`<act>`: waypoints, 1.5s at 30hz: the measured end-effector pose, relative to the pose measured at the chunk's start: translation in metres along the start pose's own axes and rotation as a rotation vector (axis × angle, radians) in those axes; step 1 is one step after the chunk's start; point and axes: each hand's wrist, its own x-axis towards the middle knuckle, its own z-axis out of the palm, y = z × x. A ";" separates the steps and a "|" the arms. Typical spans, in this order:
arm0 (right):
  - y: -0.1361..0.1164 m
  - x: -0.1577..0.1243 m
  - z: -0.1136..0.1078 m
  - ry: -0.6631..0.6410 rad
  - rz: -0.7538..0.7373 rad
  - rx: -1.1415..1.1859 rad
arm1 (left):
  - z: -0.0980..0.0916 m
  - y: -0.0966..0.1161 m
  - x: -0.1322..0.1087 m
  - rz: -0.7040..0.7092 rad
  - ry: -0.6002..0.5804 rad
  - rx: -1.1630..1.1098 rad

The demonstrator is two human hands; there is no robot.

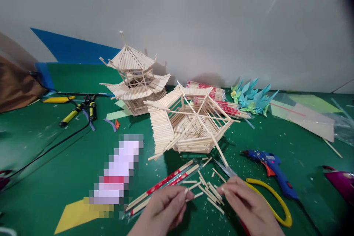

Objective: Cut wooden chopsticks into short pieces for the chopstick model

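Note:
My left hand (168, 206) is closed in a pinch low in the middle, with what looks like a short wooden stick (194, 186) at its fingertips. Facing it, my right hand (246, 202) has thumb and finger pressed together; what they hold, if anything, is too small to make out. Several cut wooden sticks (211, 192) lie loose between the hands. Yellow-handled scissors (287, 214) rest partly hidden beneath my right hand. Just beyond stands a stick-built pavilion section (162, 129), its left roof side covered with sticks and its right side open framework.
A tiered stick pagoda (135, 92) stands behind left. To the right lie a blue glue gun (276, 167) and folded blue paper (254, 97). Packaged sticks (166, 182) lie in front. Pliers (92, 108) and a black cord (58, 145) are at left. A white partition (177, 33) closes the back.

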 end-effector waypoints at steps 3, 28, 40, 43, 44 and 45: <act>0.008 0.010 0.013 0.045 0.168 0.262 | 0.010 -0.001 0.009 -0.071 0.006 -0.193; -0.015 0.017 0.039 -0.026 -0.056 0.233 | 0.034 -0.008 0.016 0.049 -0.091 -0.220; -0.013 0.014 0.047 0.015 -0.071 0.278 | 0.039 -0.011 0.011 0.058 -0.051 -0.214; -0.016 0.013 0.047 0.021 -0.076 0.275 | 0.038 -0.012 0.012 0.053 -0.060 -0.240; -0.016 0.013 0.047 0.019 -0.074 0.275 | 0.037 -0.012 0.012 0.053 -0.064 -0.251; -0.017 0.013 0.047 0.019 -0.072 0.276 | 0.037 -0.011 0.012 0.050 -0.069 -0.261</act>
